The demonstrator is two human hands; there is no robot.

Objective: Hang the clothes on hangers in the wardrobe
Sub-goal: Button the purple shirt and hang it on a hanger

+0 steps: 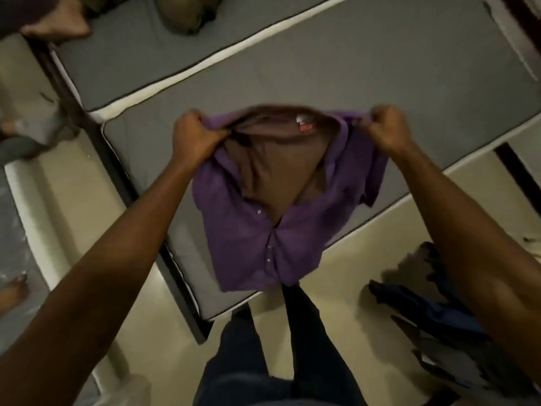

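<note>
The person is standing over a grey mattress (366, 83) and is holding a purple shirt (248, 235) up in front of the body, above the mattress's near corner. The left hand (194, 136) is gripping the shirt at the left end of its top edge, fingers curled tightly into the cloth. The right hand (386, 128) is pinching the right end of the same edge, knuckles up and fingers closed on the fabric. Between the two hands the shirt is being stretched open at the neck, so its brownish inside (272, 159) is showing, with a small red and white label (304, 126) near the far edge of the opening. The buttoned front is hanging down toward the person's dark trousers (295, 347), and a few pale buttons (268, 260) are showing along the placket. A short sleeve is drooping at the right side, below the right hand.

A second grey mattress (140, 54) is lying at the far left, edged with white piping, just beside the first. On the pale floor (336, 276) to the near right a heap of dark clothes (433, 312) is lying, blue and grey among them; the picture is too blurred to tell the pieces apart. At the far left corner another person's bare foot (58, 24) is resting at the mattress edge.
</note>
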